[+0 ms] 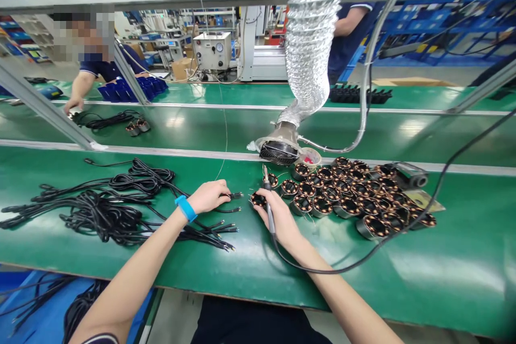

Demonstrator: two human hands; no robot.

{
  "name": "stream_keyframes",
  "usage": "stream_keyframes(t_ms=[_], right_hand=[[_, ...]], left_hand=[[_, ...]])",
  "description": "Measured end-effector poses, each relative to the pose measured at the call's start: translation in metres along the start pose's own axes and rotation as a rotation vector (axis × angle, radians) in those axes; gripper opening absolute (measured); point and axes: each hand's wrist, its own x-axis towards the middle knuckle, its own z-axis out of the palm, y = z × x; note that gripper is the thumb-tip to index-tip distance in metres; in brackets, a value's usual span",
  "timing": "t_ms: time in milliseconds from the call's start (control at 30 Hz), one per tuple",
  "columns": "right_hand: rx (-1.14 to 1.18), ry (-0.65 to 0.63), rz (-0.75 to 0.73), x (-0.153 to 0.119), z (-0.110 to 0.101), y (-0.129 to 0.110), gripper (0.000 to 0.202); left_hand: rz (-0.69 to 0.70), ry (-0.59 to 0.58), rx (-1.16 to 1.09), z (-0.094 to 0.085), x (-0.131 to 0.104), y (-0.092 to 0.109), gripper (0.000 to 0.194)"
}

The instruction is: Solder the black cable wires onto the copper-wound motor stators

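Observation:
My left hand [208, 197], a blue band on its wrist, pinches a black cable [234, 194] near its stripped end. A thin wire [226, 134] hangs from above and runs down to these fingers; whether they grip it too I cannot tell. My right hand [282, 220] is closed around a soldering iron [270, 215], its tip pointing up and away from me. Beside those fingers, and touching them, is a motor stator [258, 200] with copper windings. Bare-ended cables [220, 228] lie just below my left hand.
Bundled black cables [105, 215] cover the left of the green bench. Several stators [338, 193] crowd the right, near a fume extractor hose [310, 37] with a fan [279, 151]. The iron's cord [363, 263] loops rightward. A co-worker's hand [74, 105] is across the bench.

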Motion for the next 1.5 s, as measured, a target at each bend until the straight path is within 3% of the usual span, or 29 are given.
stream_keyframes(t_ms=[133,333,400,567,700,933,1033,1233,1300,1500], right_hand=[[-0.012,-0.016,-0.018,0.015,0.008,-0.006,0.03],[0.007,-0.029,-0.02,0.024,0.018,-0.004,0.031],[0.027,-0.026,-0.017,0.025,0.021,-0.004,0.031],[0.11,-0.04,-0.047,0.029,0.029,0.0,0.036],[0.214,-0.06,-0.09,0.032,0.033,-0.002,0.045],[0.422,0.171,-0.02,0.037,0.043,-0.031,0.033],[0.493,0.225,0.01,0.042,0.05,-0.038,0.026],[0.553,0.3,0.071,0.047,0.061,-0.037,0.028],[0.563,0.301,0.089,0.047,0.062,-0.037,0.028],[0.605,0.302,0.095,0.045,0.062,-0.038,0.027]], left_hand=[[-0.008,-0.012,-0.055,0.015,0.004,0.0,0.012],[0.044,-0.271,-0.376,0.011,-0.019,-0.001,0.022],[0.021,-0.229,-0.46,0.006,-0.022,-0.002,0.025],[-0.088,0.026,-0.701,-0.007,-0.022,0.002,0.026],[-0.188,0.156,-0.826,-0.006,-0.023,0.006,0.033],[-0.184,0.247,-0.846,0.003,-0.021,0.01,0.032],[-0.168,0.277,-0.797,0.003,-0.02,0.014,0.031],[-0.039,0.507,-0.444,0.011,-0.02,0.021,0.019],[0.0,0.515,-0.404,0.013,-0.02,0.021,0.02],[-0.048,0.423,-0.367,0.007,-0.021,0.025,0.024]])
